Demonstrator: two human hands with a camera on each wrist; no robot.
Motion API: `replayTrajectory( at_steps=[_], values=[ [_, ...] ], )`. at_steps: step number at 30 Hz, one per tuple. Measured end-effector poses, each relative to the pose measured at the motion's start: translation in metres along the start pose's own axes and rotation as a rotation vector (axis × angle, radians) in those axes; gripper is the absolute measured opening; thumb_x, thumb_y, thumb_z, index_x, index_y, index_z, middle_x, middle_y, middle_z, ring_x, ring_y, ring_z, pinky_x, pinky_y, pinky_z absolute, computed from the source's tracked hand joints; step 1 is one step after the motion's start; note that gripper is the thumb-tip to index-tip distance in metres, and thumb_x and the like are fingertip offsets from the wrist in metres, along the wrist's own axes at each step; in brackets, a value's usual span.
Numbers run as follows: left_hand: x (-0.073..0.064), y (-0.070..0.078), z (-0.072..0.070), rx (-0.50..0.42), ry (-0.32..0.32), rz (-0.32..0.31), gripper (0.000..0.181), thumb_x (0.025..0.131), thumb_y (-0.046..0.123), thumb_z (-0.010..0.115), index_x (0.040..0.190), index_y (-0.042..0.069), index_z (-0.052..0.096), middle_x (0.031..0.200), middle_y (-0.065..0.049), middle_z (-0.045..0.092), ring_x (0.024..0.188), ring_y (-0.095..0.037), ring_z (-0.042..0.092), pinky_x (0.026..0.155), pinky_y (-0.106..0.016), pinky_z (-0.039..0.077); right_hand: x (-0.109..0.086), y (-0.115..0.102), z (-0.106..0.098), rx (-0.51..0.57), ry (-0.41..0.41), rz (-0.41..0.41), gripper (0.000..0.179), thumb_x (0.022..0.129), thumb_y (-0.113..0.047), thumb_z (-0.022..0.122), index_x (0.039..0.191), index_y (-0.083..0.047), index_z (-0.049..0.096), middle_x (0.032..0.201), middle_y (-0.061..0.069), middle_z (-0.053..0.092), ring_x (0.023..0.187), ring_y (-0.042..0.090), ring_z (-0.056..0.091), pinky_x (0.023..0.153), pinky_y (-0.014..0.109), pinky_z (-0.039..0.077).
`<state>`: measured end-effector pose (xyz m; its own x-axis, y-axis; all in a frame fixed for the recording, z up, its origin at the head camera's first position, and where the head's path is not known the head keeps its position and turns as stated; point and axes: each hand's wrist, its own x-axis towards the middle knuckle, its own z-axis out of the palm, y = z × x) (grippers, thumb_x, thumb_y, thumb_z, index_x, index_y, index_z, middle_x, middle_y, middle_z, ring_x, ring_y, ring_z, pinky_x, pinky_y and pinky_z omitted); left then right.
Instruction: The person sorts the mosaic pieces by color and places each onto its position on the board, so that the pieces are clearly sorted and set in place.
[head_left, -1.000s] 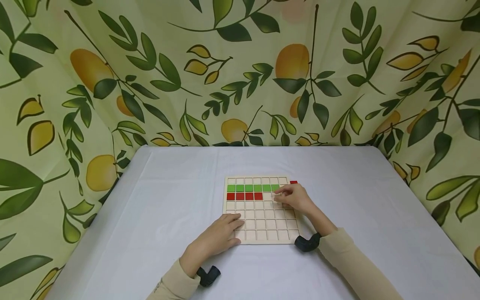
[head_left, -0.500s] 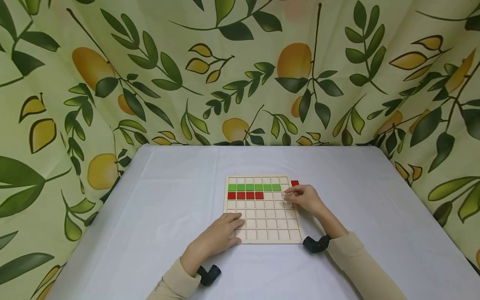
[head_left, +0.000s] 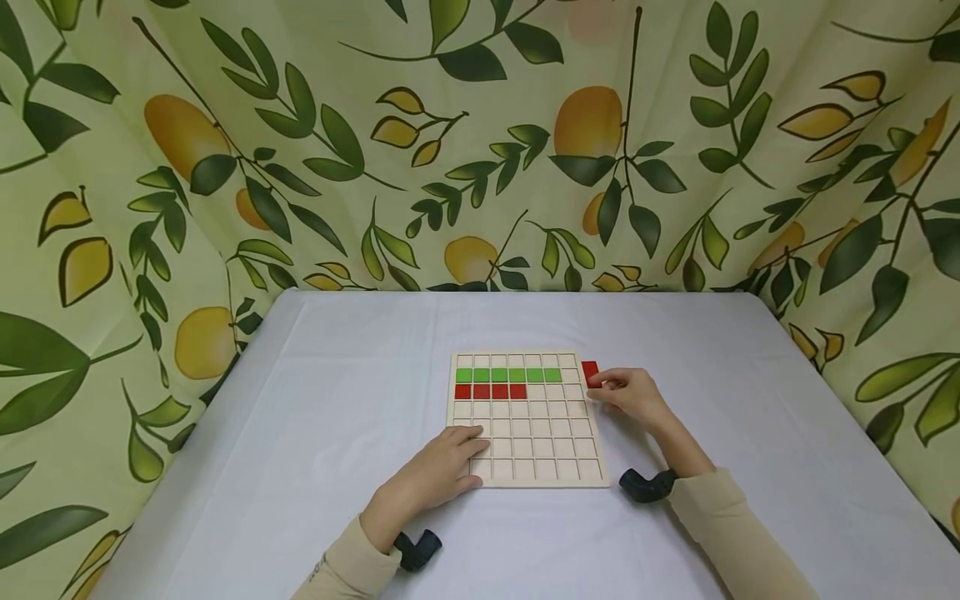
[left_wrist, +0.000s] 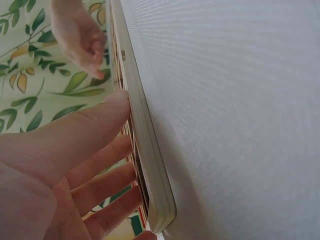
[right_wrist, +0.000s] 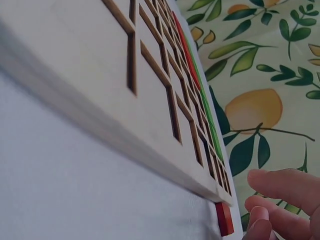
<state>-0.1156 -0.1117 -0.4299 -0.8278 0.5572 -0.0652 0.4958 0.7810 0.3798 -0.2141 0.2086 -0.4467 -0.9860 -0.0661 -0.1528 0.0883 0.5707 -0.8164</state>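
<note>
A pale wooden grid board lies on the table. My left hand rests on its lower left corner, fingers extended over the cells; in the left wrist view the thumb lies at the board's edge. A row of green square tiles fills most of the second row, and several red tiles sit at the left of the third. Beside the board's upper right edge are loose red pieces. My right hand hovers right at them, fingers slightly bent, nothing between them in the right wrist view.
A white cloth covers the table. Behind and at both sides hangs a curtain with a leaf and fruit print. Black wrist-worn devices show under each forearm.
My right hand has moved right, from over the board's third row to the loose red pieces beside the board. The left hand stays in place.
</note>
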Motion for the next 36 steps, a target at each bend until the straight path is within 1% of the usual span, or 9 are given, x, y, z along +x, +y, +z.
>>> replayTrajectory(
  at_steps=[4,10,18,24,28,33,36],
  values=[
    [0.0,0.0,0.0,0.003,-0.007,-0.007,0.049,0.089,0.024,0.067,0.133,0.004,0.056,0.145,-0.014,0.049,0.133,-0.03,0.047,0.111,-0.044,0.043,0.0,0.003,-0.003,-0.014,0.009,0.015,0.035,0.082,-0.013,0.073,0.11,0.007,0.067,0.064,-0.007,0.048,0.055,0.006,0.044,0.051,0.018,0.041],
    [-0.001,0.0,0.0,-0.01,-0.005,-0.001,0.049,0.089,0.021,0.068,0.132,0.003,0.056,0.145,-0.015,0.049,0.133,-0.031,0.047,0.111,-0.046,0.043,0.003,0.009,-0.007,-0.028,0.009,0.037,0.038,0.083,-0.014,0.073,0.114,0.006,0.066,0.061,-0.008,0.049,0.054,0.007,0.045,0.05,0.019,0.04],
    [-0.001,-0.001,0.001,0.001,0.0,0.001,0.048,0.089,0.022,0.068,0.132,0.003,0.056,0.144,-0.014,0.05,0.133,-0.03,0.048,0.111,-0.045,0.043,0.009,0.011,-0.01,-0.032,0.019,0.048,0.035,0.083,-0.014,0.072,0.111,0.007,0.066,0.062,-0.007,0.051,0.054,0.009,0.047,0.05,0.02,0.043],
    [0.0,-0.002,0.001,0.008,-0.003,-0.005,0.049,0.089,0.024,0.068,0.132,0.004,0.056,0.145,-0.014,0.05,0.133,-0.03,0.047,0.111,-0.044,0.043,0.015,0.012,-0.012,-0.048,-0.003,0.082,0.038,0.082,-0.015,0.073,0.113,0.006,0.065,0.064,-0.007,0.049,0.055,0.008,0.046,0.051,0.02,0.042],
    [0.0,-0.002,0.001,0.004,-0.001,0.003,0.049,0.089,0.022,0.068,0.132,0.003,0.056,0.144,-0.014,0.05,0.133,-0.031,0.047,0.111,-0.045,0.044,0.018,0.012,-0.012,-0.037,-0.011,0.102,0.039,0.081,-0.015,0.073,0.114,0.006,0.065,0.064,-0.008,0.048,0.054,0.008,0.044,0.05,0.02,0.04],
    [0.0,-0.001,0.001,-0.002,0.003,0.011,0.049,0.089,0.021,0.068,0.132,0.003,0.056,0.144,-0.015,0.05,0.133,-0.031,0.047,0.11,-0.046,0.044,0.021,0.013,-0.013,-0.044,-0.025,0.101,0.04,0.082,-0.014,0.072,0.116,0.006,0.064,0.063,-0.007,0.048,0.053,0.008,0.043,0.049,0.02,0.039],
    [0.0,-0.002,0.0,0.01,0.002,0.009,0.049,0.089,0.023,0.068,0.133,0.004,0.056,0.145,-0.014,0.05,0.133,-0.03,0.047,0.111,-0.044,0.044,0.022,0.014,-0.014,-0.049,-0.039,0.097,0.039,0.082,-0.014,0.072,0.116,0.005,0.064,0.064,-0.008,0.048,0.053,0.008,0.043,0.048,0.02,0.039]
  ],
)
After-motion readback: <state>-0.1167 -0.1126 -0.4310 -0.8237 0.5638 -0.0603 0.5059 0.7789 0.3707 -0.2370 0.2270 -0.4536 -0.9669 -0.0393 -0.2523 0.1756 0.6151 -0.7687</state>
